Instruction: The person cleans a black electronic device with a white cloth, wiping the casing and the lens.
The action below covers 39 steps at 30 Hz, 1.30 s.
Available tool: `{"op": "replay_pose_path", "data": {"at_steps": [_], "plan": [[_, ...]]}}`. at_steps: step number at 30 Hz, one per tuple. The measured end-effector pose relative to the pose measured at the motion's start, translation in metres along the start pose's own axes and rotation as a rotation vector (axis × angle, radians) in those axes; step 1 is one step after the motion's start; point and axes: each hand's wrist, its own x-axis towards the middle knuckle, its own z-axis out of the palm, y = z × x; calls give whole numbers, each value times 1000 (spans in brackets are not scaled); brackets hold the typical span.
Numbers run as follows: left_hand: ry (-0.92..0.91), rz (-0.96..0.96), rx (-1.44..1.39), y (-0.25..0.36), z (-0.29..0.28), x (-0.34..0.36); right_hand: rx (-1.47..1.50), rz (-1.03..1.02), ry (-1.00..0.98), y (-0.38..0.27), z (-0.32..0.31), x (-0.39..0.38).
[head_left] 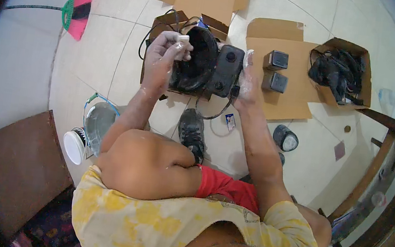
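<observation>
Two hands (165, 53) (249, 86) forward, black device (226, 71) between

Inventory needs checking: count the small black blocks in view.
2: a farther black block and a nearer black block, both on the flattened cardboard, right of the right hand. Others could be hidden elsewhere.

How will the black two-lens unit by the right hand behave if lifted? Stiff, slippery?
The unit is probably stiff: its casing looks hard and keeps a flat, rounded-block shape. The cable looping below looks flexible and may swing or tug. Grip could be slippery, since the right hand carries whitish residue.
</observation>
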Motion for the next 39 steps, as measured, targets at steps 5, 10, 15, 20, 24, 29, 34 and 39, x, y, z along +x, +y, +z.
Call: {"op": "replay_pose_path", "data": {"at_steps": [5,10,15,20,24,29,34,39], "plan": [[-19,26,16,12,-1,-7,-90,-41,54,-19,41,-23],[-4,14,81,11,5,-11,-110,-129,77,-18,52,-32],[23,54,67,19,6,-10,-106,-92,43,-24,53,-42],[19,161,168,49,18,-14,-77,-25,43,-24,54,-49],[-87,312,64,68,26,-15,-96,-24,50,-26,59,-53],[-230,728,455,78,41,-5,-74,-51,-25,-23,61,-51],[-372,1051,698,82,55,-7,-65,-64,-9,-21,63,-53],[-456,1080,722,72,54,-14,-31,-67,-44,-17,53,-54]]}}
